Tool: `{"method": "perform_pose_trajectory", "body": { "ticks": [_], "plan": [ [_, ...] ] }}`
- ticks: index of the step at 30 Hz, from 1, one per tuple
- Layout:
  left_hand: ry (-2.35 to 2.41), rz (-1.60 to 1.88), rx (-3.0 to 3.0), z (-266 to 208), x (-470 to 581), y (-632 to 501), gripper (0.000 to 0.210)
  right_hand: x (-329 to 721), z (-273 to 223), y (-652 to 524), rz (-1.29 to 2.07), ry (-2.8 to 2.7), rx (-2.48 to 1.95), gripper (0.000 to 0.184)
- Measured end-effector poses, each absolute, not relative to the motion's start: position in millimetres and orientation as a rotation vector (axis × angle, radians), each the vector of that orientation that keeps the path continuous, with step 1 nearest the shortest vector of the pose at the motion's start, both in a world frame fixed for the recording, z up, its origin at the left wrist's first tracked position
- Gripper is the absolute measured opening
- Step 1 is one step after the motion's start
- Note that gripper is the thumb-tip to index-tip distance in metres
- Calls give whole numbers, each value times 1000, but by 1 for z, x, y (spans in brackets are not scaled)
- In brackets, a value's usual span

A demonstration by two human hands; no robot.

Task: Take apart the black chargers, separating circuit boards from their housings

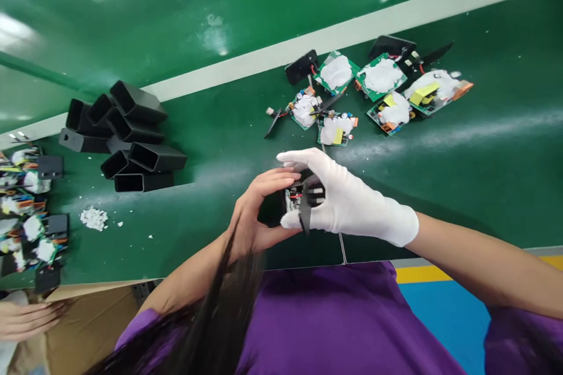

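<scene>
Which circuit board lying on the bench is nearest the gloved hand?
The white-coated circuit board with a yellow block, just beyond the gloved right hand. Only a narrow gap separates them; the other boards lie farther off.

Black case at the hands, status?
Bare left hand wrapped around black case; gloved right hand curved at its open end. Black plate not seated, circuitry showing. Dark hair partly blocking view of left arm.

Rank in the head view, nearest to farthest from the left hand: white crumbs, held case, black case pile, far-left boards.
1. Held case: in the left hand
2. Black case pile: to its left
3. White crumbs: farther left
4. Far-left boards: picture's edge
</scene>
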State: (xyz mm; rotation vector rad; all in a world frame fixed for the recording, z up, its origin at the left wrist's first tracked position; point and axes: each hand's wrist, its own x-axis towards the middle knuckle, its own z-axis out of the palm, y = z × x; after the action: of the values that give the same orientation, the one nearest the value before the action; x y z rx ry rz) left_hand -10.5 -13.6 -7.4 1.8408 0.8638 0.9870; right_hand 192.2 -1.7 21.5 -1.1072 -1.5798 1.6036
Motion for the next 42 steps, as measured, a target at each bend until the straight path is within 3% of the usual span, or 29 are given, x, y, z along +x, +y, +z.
{"method": "perform_pose_trajectory", "body": {
  "ticks": [4,11,14,23,28,39,42],
  "plan": [
    [902,1065,1991,-5,-10,-11,67,191,20,0,1858,-1522,-1108,64],
    [903,1128,2029,-3,-7,-10,66,188,18,-3,1874,-1454,-1203,61],
    [888,1070,1920,1,-10,-9,65,187,16,-2,1824,-1426,-1215,56],
    [949,796,1127,3,-12,-6,34,184,13,1,1685,-1566,-1215,59],
    [1024,821,1099,1,-9,-6,35,181,14,-2,1598,-1661,-1233,62],
    [868,981,1048,-8,-4,-5,42,180,17,-4,1228,-1844,-1340,52],
    [867,974,892,-7,-6,2,44,182,20,-2,1147,-1945,-1302,68]
  ]
}}
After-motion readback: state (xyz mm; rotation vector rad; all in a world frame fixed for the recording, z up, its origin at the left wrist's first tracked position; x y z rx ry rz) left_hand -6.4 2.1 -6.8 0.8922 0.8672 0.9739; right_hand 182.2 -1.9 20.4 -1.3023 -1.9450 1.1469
